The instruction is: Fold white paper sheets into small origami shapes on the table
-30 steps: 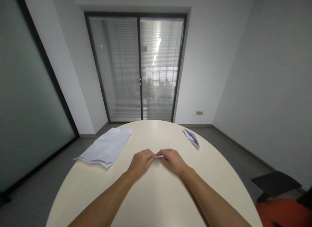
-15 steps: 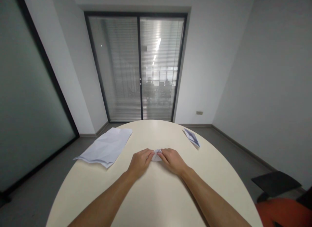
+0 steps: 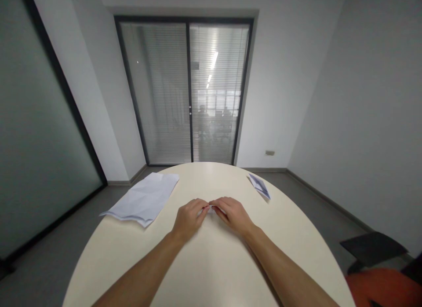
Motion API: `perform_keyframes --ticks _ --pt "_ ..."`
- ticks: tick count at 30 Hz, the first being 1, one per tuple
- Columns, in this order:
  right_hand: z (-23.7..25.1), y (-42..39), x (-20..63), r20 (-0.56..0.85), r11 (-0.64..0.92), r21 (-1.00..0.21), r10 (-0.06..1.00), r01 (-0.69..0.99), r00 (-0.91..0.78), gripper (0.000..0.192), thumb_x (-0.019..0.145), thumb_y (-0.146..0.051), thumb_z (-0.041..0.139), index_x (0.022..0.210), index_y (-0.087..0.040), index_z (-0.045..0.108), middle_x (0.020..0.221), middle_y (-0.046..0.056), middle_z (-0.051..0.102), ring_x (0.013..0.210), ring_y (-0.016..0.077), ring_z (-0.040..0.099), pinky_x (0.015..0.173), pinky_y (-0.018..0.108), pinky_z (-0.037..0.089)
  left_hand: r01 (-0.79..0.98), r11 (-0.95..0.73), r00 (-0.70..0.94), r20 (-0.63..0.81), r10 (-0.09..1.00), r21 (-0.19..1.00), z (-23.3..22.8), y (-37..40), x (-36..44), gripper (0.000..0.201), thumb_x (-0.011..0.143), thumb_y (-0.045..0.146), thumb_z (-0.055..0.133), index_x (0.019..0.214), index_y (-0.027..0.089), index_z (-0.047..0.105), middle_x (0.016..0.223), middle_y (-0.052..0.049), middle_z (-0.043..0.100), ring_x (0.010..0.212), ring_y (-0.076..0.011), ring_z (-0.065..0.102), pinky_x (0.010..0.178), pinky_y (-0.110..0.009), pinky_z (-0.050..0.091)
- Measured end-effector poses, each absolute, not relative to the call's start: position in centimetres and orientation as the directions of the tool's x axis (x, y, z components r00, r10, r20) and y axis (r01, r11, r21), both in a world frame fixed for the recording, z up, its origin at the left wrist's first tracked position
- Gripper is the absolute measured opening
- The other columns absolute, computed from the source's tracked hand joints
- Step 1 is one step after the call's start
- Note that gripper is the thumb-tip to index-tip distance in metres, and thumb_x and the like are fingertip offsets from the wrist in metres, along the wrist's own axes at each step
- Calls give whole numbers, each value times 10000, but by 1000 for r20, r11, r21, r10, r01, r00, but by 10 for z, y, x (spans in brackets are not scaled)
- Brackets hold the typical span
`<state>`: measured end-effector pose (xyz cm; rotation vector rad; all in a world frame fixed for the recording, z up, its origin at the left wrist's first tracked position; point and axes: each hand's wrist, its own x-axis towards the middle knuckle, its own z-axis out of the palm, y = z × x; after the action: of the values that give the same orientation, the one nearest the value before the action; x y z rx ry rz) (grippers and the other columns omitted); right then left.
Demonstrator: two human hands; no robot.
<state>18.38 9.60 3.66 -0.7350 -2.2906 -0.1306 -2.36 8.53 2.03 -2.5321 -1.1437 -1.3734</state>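
Between my two hands is a small folded piece of white paper [image 3: 211, 209], held just above the pale round table [image 3: 211, 263]. My left hand [image 3: 191, 217] pinches its left side between thumb and fingers. On its right side, my right hand [image 3: 232, 214] has its thumb below and its fingers over the top. Most of the paper is hidden by my fingers; only a thin part shows between them.
Several white paper sheets [image 3: 141, 199] lie stacked at the table's left edge. A folded paper with a dark printed patch [image 3: 260, 186] lies near the right edge. An orange chair [image 3: 382, 287] with a black armrest [image 3: 374, 249] stands at the lower right.
The paper between my hands has tilted, so less of its face shows. My right fingers have shifted slightly left and up over it, and both hands have come closer together.
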Motion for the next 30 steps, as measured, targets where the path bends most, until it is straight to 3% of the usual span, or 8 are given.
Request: perform_keyframes --ticks 7,18,30 --pt "36 97 182 716 831 -65 424 552 -555 181 988 -223 513 1116 -216 642 976 69 740 863 174 665 773 311 481 605 -736 345 734 585 303 23 84 -23 137 983 235 490 960 216 624 927 -35 695 881 -167 646 803 -288 507" --pt "38 91 177 684 802 -101 486 589 -544 168 964 -243 499 1003 -206 658 917 79 730 846 193 651 776 331 459 631 -711 354 699 621 312 25 81 -20 127 951 204 503 958 229 628 941 -35 690 906 -172 644 818 -284 518" --pt "38 90 177 678 801 -98 489 591 -550 151 940 -205 518 1000 -203 657 930 72 724 853 195 634 787 335 445 638 -716 363 709 604 283 23 82 -20 117 931 184 523 954 227 630 946 -31 685 909 -169 636 822 -283 510"
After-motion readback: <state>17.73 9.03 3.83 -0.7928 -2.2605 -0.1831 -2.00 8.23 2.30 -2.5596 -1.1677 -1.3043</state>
